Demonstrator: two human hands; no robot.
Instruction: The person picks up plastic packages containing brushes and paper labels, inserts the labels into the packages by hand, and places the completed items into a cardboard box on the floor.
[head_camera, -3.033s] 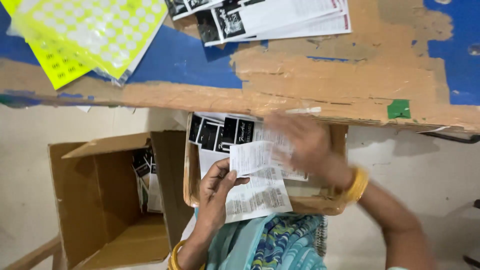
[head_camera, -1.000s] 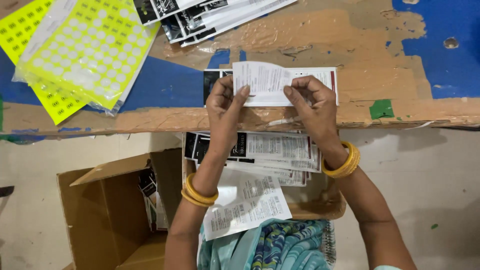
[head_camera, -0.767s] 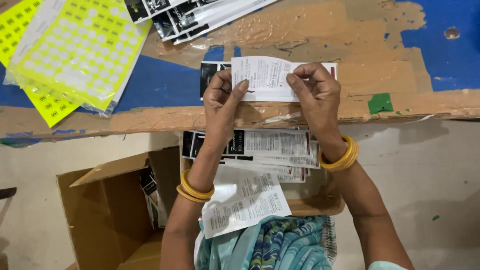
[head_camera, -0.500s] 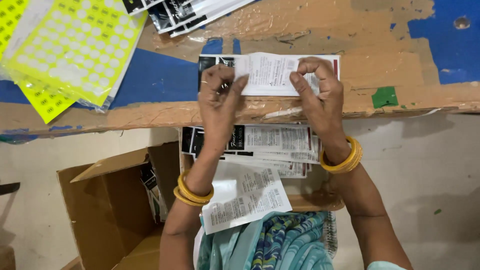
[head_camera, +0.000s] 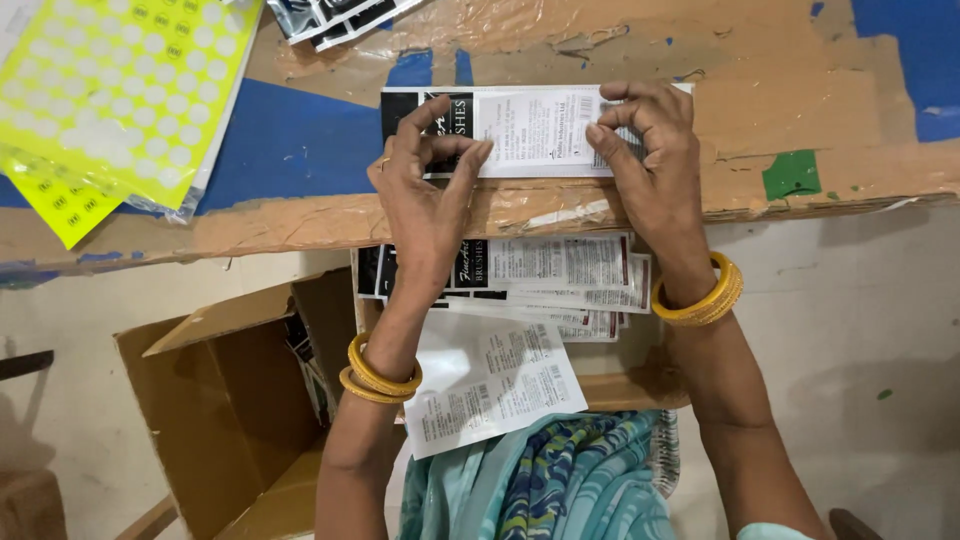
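A long white card (head_camera: 535, 130) with a black end lies flat on the worn table (head_camera: 800, 100), near its front edge. My left hand (head_camera: 425, 190) presses its fingertips on the card's black left end. My right hand (head_camera: 650, 160) pinches the card's right part with curled fingers. Both wrists wear yellow bangles. Below the table edge, on my lap, a shallow cardboard tray (head_camera: 620, 385) holds a stack of the same cards (head_camera: 545, 275), and a sheet of white printed labels (head_camera: 490, 385) rests in front of them.
Yellow sheets of round stickers (head_camera: 110, 95) lie at the table's left. More black-and-white cards (head_camera: 330, 15) sit at the far edge. An open cardboard box (head_camera: 235, 400) stands on the floor at my left. A green tape patch (head_camera: 792, 173) marks the table's right.
Three seconds ago both hands were down at the lap tray among the cards. They brought one card up to the table, laid it flat, and now press on its two ends.
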